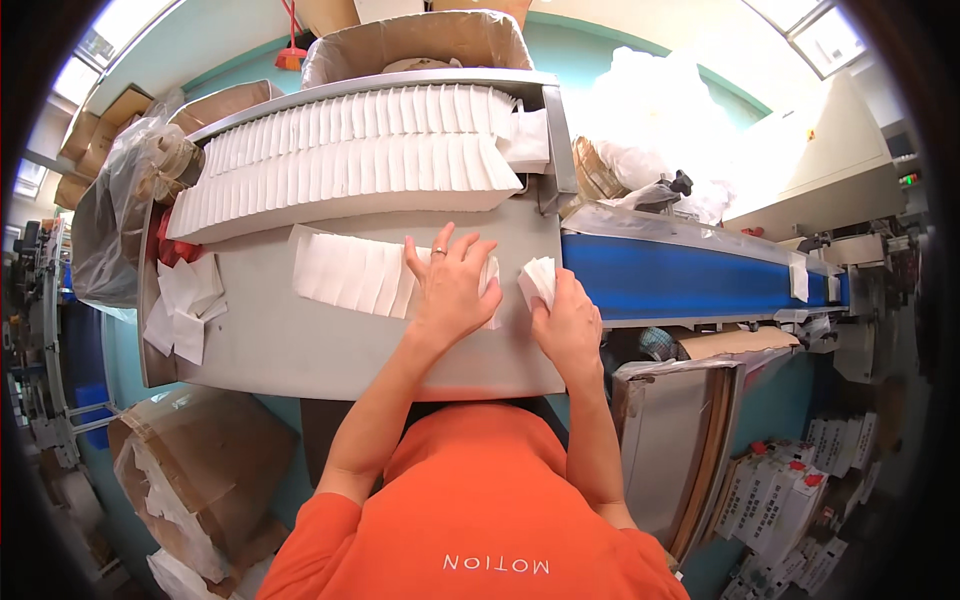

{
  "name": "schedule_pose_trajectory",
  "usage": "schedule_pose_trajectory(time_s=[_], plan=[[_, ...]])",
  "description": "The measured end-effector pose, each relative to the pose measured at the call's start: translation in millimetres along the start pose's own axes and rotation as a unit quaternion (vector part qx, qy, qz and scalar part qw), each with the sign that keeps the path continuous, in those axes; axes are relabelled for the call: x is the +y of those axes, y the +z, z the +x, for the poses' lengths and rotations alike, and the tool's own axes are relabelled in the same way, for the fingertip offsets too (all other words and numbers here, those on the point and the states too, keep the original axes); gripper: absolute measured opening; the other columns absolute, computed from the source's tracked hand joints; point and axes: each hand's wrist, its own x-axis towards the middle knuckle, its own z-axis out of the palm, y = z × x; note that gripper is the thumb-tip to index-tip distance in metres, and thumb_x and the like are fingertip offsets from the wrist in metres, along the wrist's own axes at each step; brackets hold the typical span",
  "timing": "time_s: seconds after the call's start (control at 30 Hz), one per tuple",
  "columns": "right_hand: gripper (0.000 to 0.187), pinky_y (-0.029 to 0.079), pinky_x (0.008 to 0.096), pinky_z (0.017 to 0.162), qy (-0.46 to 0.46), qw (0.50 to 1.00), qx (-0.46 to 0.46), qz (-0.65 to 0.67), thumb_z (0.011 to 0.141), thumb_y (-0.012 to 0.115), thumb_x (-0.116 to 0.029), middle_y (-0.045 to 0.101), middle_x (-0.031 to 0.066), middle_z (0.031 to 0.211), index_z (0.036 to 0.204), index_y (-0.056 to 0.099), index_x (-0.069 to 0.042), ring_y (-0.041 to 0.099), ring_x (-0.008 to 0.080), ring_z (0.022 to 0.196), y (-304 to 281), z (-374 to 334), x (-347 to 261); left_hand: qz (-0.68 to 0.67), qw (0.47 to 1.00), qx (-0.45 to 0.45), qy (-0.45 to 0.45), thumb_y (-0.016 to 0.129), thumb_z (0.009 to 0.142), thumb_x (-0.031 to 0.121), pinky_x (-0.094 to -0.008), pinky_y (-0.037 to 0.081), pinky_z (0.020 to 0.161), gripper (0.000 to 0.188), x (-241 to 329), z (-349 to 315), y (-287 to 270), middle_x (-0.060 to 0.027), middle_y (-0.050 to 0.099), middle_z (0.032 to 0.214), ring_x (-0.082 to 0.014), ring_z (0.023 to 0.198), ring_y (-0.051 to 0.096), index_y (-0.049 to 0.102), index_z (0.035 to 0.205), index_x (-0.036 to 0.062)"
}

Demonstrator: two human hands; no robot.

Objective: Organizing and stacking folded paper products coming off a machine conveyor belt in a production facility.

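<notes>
A short row of folded white paper tissues lies fanned on the grey table in front of me. My left hand rests over the row's right end, its fingers spread and a ring on one of them. Just to the right, my right hand grips a small stack of folded tissues between thumb and fingers, apart from the row. Its lower part is hidden by the hand. Farther back, two long rows of the same tissues stand packed side by side along the table's back edge.
A blue conveyor belt runs off to the right, with a white tissue stack standing on its far part. Loose white sheets lie at the table's left edge. A lined carton stands behind the table's metal rail.
</notes>
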Motion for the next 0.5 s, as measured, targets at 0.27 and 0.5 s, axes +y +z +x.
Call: schedule_pose_trajectory(time_s=[0.27,0.5], plan=[[0.034,0.051,0.0437,0.073,0.07,0.993,-0.022,0.088,0.082,0.067,-0.023,0.068,0.0201,0.093,0.102,0.055,0.002,0.065,0.0405,0.086,5.0,11.7,32.0,-0.006,1.0,0.018,0.01,0.061,0.077,0.018,-0.0669,0.007,0.108,0.039,-2.4,2.7,4.1,-0.0103,0.061,0.12,-0.0348,0.129,0.044,0.065,0.115,0.0116],[0.064,0.049,0.0394,0.082,0.212,0.936,0.202,0.194,0.09,0.066,-0.028,0.05,0.0219,0.115,0.131,0.035,0.009,0.058,0.0296,0.094,0.5,3.6,84.7,-0.02,0.999,0.036,0.032,0.061,0.078,0.019,-0.0654,0.008,0.108,0.037,-0.7,7.8,3.5,-0.0094,0.062,0.117,-0.0337,0.126,0.046,0.064,0.114,0.0107]])
